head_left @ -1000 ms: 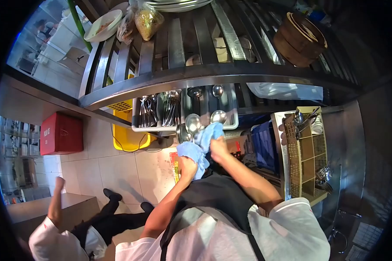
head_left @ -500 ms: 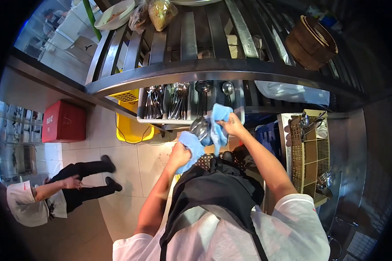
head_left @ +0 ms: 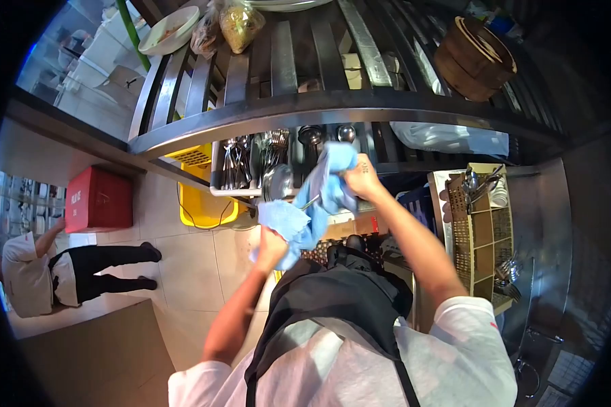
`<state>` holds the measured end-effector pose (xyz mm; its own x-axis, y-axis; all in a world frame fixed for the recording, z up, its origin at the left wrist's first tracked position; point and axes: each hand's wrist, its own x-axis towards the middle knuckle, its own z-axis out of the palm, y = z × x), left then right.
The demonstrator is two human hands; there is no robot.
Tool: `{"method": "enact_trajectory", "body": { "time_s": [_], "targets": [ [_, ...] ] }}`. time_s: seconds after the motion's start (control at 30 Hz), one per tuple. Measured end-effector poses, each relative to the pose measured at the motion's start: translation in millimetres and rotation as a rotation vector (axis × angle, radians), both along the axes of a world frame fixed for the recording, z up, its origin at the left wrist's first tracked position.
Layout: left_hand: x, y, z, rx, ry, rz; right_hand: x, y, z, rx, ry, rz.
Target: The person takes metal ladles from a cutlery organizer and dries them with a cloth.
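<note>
A blue cloth (head_left: 326,182) stretches between my two hands. My left hand (head_left: 271,247) is closed on its lower left end, and my right hand (head_left: 364,178) grips the upper right end. A metal ladle (head_left: 277,182) shows its round bowl just beyond my left hand. A short piece of its handle appears between folds; the cloth covers the rest. Behind my hands, a cutlery tray (head_left: 232,192) holds spoons (head_left: 235,163), forks (head_left: 275,144) and more ladles (head_left: 311,136).
A slatted metal shelf (head_left: 346,100) overhangs the tray, carrying a bamboo steamer (head_left: 474,60) and food bags (head_left: 241,27). To the right stands a divided basket (head_left: 482,230) with utensils. Yellow bin (head_left: 207,205) and red box (head_left: 99,199) are left, near another person (head_left: 61,275).
The ladle bowl has shifted left and up, and the cloth now covers more of its handle. My left hand moved slightly left. The other person now reaches toward the red box.
</note>
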<state>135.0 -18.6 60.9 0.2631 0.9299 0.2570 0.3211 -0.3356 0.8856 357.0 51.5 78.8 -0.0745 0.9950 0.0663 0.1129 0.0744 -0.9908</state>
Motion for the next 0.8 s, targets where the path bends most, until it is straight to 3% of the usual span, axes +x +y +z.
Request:
{"method": "enact_trajectory", "body": {
  "time_s": [0.03, 0.07, 0.1, 0.17, 0.23, 0.3, 0.33, 0.37, 0.43, 0.5, 0.57, 0.6, 0.63, 0.67, 0.7, 0.73, 0.77, 0.8],
  "targets": [
    [16.2, -8.2, -2.8, -0.071, -0.171, 0.157, -9.1, 6.9, -20.6, 0.083, 0.126, -0.251],
    [28.6, -8.9, -46.7, -0.373, -0.797, 0.232, -24.2, 9.0, -30.2, 0.004, 0.378, -0.55],
    [31.5, -9.9, -47.6, -0.378, -0.8, 0.23, -36.9, 6.0, -41.2, -0.043, 0.816, -0.596],
    [34.9, -6.6, -40.9, -0.264, -0.523, 0.256, -51.0, -10.4, -25.7, -0.295, 1.064, -0.608],
    [33.1, -7.8, -32.7, -0.209, -0.379, 0.269, -62.8, -26.4, -45.5, -0.295, 1.215, -0.319],
    [32.4, -10.3, -25.9, -0.176, -0.286, 0.232, -51.0, -35.6, -45.2, -0.424, 1.1, -0.281],
    [28.5, -14.2, -38.3, -0.146, -0.248, 0.189, -29.2, -27.5, -106.3, -0.397, 0.418, -0.311],
    [25.2, -17.9, -28.8, -0.153, -0.245, 0.185, -2.0, -23.0, -157.0, -0.217, -0.119, -0.126],
    [22.1, -19.8, 1.3, -0.256, -0.253, 0.171, 28.2, -16.9, -56.6, 0.003, -0.412, 0.085],
    [13.7, -15.2, 9.0, -0.192, -0.246, 0.223, 42.1, -3.8, -1.0, 0.169, -0.571, 0.275],
    [-5.6, -0.8, 43.6, 0.009, 0.181, -0.065, 36.3, -7.5, 10.9, 0.423, -0.509, 0.228],
    [-16.5, 9.8, 53.3, 0.253, 0.457, -0.281, 32.5, -12.7, 12.0, 0.527, -0.537, 0.14],
    [-13.3, 6.7, 46.1, 0.254, 0.459, -0.286, 27.9, -17.1, 13.5, 0.634, -0.566, 0.051],
    [-4.0, 1.1, 31.0, 0.053, 0.134, -0.138, 13.6, -13.3, -29.7, 0.66, -0.624, -0.327],
    [8.3, -5.3, 19.2, -0.152, -0.194, 0.019, 4.7, -18.5, -21.1, 0.403, -0.638, -0.434],
    [26.8, -6.0, 14.8, -0.136, -0.183, 0.2, -15.5, -9.1, -19.3, 0.138, 0.086, -0.623],
    [40.2, -2.0, -32.7, -0.274, -0.675, 0.332, -33.9, 0.5, -20.2, -0.155, 0.816, -0.739],
    [46.9, -3.4, -33.0, -0.232, -0.516, 0.296, -42.9, -7.7, -33.8, -0.183, 1.101, -0.518]
  ]
}}
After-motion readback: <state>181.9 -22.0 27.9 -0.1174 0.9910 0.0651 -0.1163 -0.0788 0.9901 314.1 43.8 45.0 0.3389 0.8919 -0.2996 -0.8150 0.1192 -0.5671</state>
